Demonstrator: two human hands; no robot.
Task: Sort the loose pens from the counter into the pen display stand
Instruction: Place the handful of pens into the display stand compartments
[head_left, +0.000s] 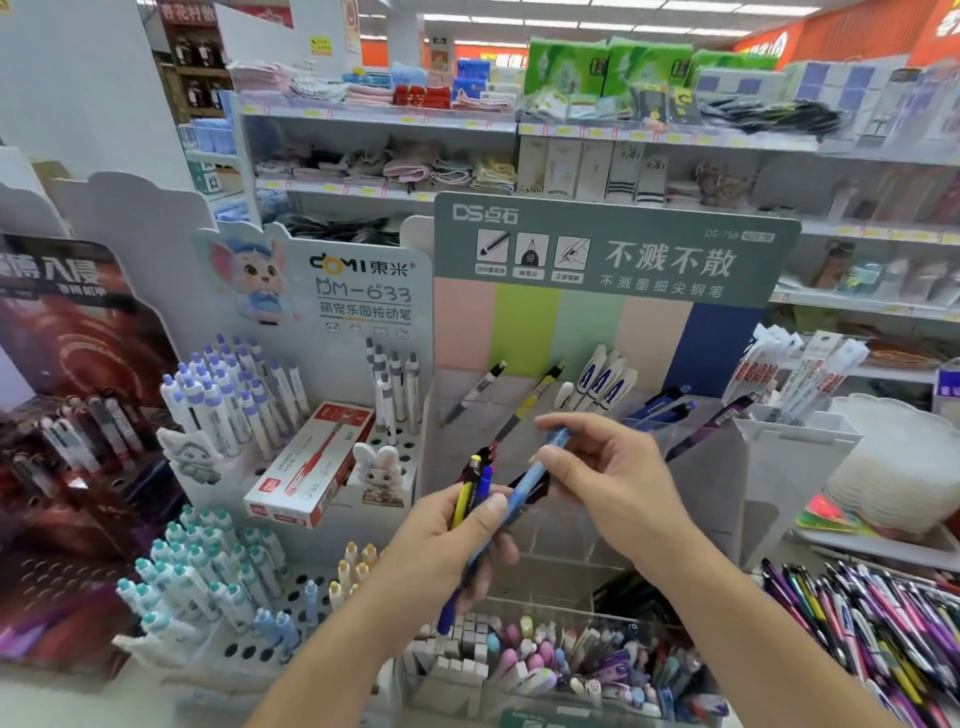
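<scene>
My left hand (457, 540) grips a bunch of pens (475, 488): a yellow one, a dark blue one and a black-and-red one. My right hand (608, 467) pinches a light blue pen (540, 467) at its upper end, and the pen's lower part still lies inside the left hand's bunch. Both hands hover in front of the clear tiered pen display stand (571, 415) with the green header. A few pens stand in its upper slots: a grey one (475, 392), a yellow-black one (535, 397), white ones (602, 382) and blue ones (662, 405).
A white stand (291, 415) full of capped pens and a red pen box (311, 462) sit to the left. A clear bin (561, 660) of erasers and small items lies below the hands. A heap of loose pens (872, 629) lies at the lower right. Shop shelves run behind.
</scene>
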